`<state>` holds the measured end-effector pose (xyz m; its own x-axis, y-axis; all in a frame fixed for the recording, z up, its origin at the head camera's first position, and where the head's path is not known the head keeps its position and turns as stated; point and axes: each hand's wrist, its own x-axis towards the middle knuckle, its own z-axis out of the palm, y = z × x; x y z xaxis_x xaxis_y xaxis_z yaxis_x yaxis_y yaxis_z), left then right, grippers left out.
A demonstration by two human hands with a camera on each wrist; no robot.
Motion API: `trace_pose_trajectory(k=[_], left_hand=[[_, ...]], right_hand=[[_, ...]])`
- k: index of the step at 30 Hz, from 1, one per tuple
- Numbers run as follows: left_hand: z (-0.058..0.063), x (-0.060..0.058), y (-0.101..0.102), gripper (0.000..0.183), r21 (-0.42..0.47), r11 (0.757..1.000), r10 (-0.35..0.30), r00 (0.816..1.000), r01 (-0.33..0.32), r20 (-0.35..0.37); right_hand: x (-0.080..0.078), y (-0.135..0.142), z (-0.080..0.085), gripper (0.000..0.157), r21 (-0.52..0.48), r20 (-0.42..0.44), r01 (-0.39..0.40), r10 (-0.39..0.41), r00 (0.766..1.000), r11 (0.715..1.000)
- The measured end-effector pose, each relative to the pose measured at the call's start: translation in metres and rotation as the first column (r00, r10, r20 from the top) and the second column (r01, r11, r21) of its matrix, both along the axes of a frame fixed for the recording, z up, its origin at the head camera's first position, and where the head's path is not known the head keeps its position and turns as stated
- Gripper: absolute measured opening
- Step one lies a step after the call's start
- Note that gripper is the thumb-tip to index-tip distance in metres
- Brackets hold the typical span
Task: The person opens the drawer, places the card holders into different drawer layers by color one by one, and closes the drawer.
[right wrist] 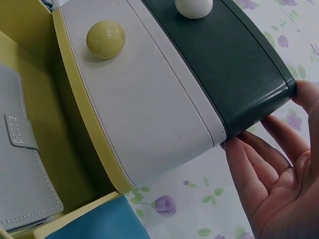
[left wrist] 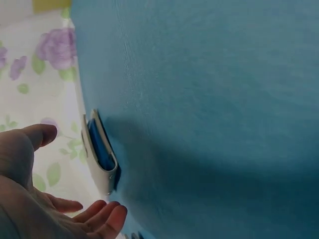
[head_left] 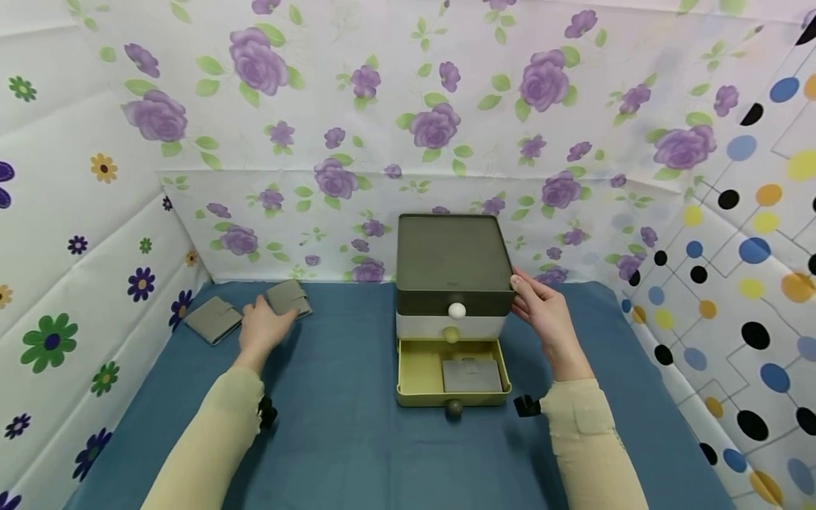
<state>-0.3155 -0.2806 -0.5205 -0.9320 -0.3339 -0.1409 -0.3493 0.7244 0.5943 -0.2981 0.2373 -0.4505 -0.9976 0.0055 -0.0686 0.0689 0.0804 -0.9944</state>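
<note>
In the head view my left hand (head_left: 268,327) hovers beside a grey wallet (head_left: 288,296) at the back left, thumb and fingers spread apart. The left wrist view shows this wallet (left wrist: 102,154) standing slightly open beyond the fingers, a gap between them. Another grey wallet (head_left: 213,320) lies left of the hand. My right hand (head_left: 545,319) rests against the right side of a small drawer cabinet (head_left: 454,255), its thumb at the dark top's front corner and fairly straight fingers along the side. The yellow bottom drawer (head_left: 417,368) is pulled out, with a grey wallet (head_left: 472,375) lying inside.
The cabinet's dark upper drawer has a white knob (head_left: 456,310), and the white middle drawer has a yellow knob (head_left: 450,334). Both are closed. A blue cloth (head_left: 344,439) covers the table, bounded by patterned sheets (head_left: 344,106) at the back and sides.
</note>
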Motion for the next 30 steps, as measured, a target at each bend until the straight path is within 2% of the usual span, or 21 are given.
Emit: trace_pose_trajectory(k=[4,9,14,20,25,30], left_hand=[[-0.004,-0.010,0.005,0.101,-0.049,0.998,0.047,0.999,-0.046,0.017],[-0.009,-0.020,0.010,0.105,-0.064,0.992,0.107,0.994,-0.105,0.024],[-0.011,-0.030,0.016,0.111,-0.074,0.990,0.127,0.990,-0.123,0.064],[-0.009,-0.038,0.021,0.112,-0.121,0.988,0.109,0.988,-0.096,0.110],[-0.010,-0.043,0.018,0.105,-0.188,0.982,0.065,0.984,-0.033,0.169],[-0.009,-0.046,0.011,0.091,-0.193,0.980,-0.009,0.978,0.050,0.209]], right_hand=[[-0.001,-0.002,-0.001,0.072,-0.005,0.000,-0.007,0.007,1.000,1.000],[-0.003,-0.003,-0.002,0.072,-0.020,0.002,-0.015,0.015,1.000,1.000],[-0.003,-0.001,-0.002,0.073,-0.026,0.007,-0.005,0.006,1.000,1.000],[-0.004,0.003,-0.003,0.072,-0.026,-0.004,0.011,-0.012,1.000,1.000],[-0.005,0.004,-0.003,0.073,-0.030,0.003,0.012,-0.012,1.000,0.999],[-0.004,0.004,-0.001,0.073,-0.033,0.002,0.013,-0.013,1.000,0.999]])
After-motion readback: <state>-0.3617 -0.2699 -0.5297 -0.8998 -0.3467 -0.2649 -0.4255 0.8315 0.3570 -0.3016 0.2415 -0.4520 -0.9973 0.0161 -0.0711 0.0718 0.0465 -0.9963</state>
